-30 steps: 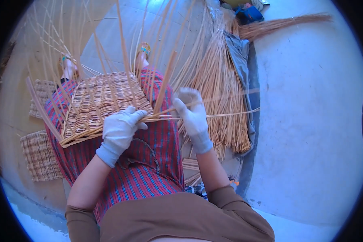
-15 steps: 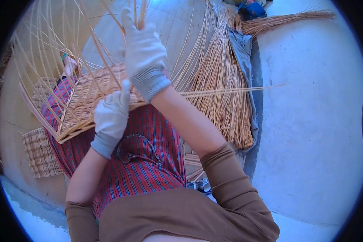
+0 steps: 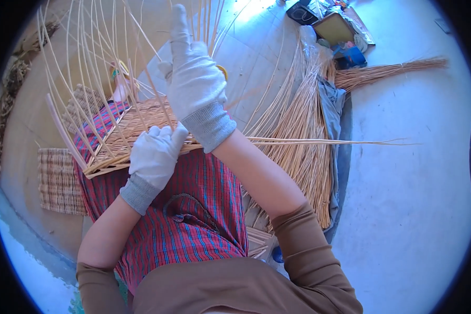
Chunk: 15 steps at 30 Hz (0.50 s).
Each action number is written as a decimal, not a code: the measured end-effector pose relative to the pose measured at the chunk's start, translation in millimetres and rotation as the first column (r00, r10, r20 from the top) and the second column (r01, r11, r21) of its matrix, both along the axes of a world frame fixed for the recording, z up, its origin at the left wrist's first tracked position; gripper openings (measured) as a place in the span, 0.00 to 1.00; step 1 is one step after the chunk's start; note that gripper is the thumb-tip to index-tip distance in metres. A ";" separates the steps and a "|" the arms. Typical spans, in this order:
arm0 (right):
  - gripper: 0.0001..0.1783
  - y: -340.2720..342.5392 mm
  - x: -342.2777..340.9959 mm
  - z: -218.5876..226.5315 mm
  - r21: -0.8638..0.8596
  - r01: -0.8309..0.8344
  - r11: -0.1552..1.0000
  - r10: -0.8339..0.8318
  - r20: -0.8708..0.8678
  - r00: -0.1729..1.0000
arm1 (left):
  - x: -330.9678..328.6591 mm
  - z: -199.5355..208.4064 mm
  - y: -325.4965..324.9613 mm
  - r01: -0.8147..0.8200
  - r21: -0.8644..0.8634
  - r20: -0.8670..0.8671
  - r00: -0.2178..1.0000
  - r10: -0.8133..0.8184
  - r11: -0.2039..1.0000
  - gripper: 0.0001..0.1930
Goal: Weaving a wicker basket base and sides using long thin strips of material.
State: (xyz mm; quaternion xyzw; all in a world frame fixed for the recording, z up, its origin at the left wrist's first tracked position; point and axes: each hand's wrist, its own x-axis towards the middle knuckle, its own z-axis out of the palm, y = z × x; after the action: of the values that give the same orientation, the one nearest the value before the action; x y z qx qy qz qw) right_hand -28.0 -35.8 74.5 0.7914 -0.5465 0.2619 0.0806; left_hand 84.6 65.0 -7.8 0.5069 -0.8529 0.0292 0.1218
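Note:
A woven basket base (image 3: 146, 118) lies across my lap, with many thin upright stakes (image 3: 83, 68) rising from it. My left hand (image 3: 154, 154), in a white knit glove with a grey cuff, is closed over its near rim, the thumb against a stake. Over the far right part of the weave is my right hand (image 3: 196, 86), gloved alike. Its index finger points straight up and its thumb stands apart; the other fingers are folded and partly hidden. Two long pale strands (image 3: 324, 141) run out to the right from the rim, passing behind my right forearm.
To the right a large bundle of thin canes (image 3: 298, 157) lies on grey cloth (image 3: 332, 110). Beyond it are another bundle (image 3: 392, 72) and a blue container (image 3: 350, 56). Woven mats (image 3: 63, 180) lie at left. A bare foot (image 3: 121, 86) shows past the striped red cloth (image 3: 193, 209).
My right index finger has straightened upward, and both hands appear slightly farther right. The whole view has shifted, bringing more items at the far right into sight. My left hand stays on the rim.

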 end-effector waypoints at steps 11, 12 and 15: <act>0.46 97.5 -81.2 -13.8 0.082 -0.263 0.961 0.276 -0.256 0.926 | 20.5 21.5 0.0 0.014 0.147 -0.081 0.997 -0.002 0.989 0.18; 0.47 88.4 -90.5 -16.8 0.146 -0.328 0.933 0.355 -0.252 0.900 | 20.0 15.0 -1.0 0.025 0.106 -0.082 0.997 -0.017 0.994 0.19; 0.37 71.6 -105.5 -28.9 0.164 -0.381 0.910 0.415 -0.346 0.842 | 24.5 24.1 6.7 0.083 0.082 -0.330 0.942 -0.051 0.993 0.33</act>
State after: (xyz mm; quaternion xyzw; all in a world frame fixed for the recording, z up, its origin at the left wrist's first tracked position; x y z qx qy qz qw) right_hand -133.5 35.8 45.6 0.9254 -0.3558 0.0931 0.0914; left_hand 109.1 71.7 16.3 0.4806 -0.8379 -0.1001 0.2386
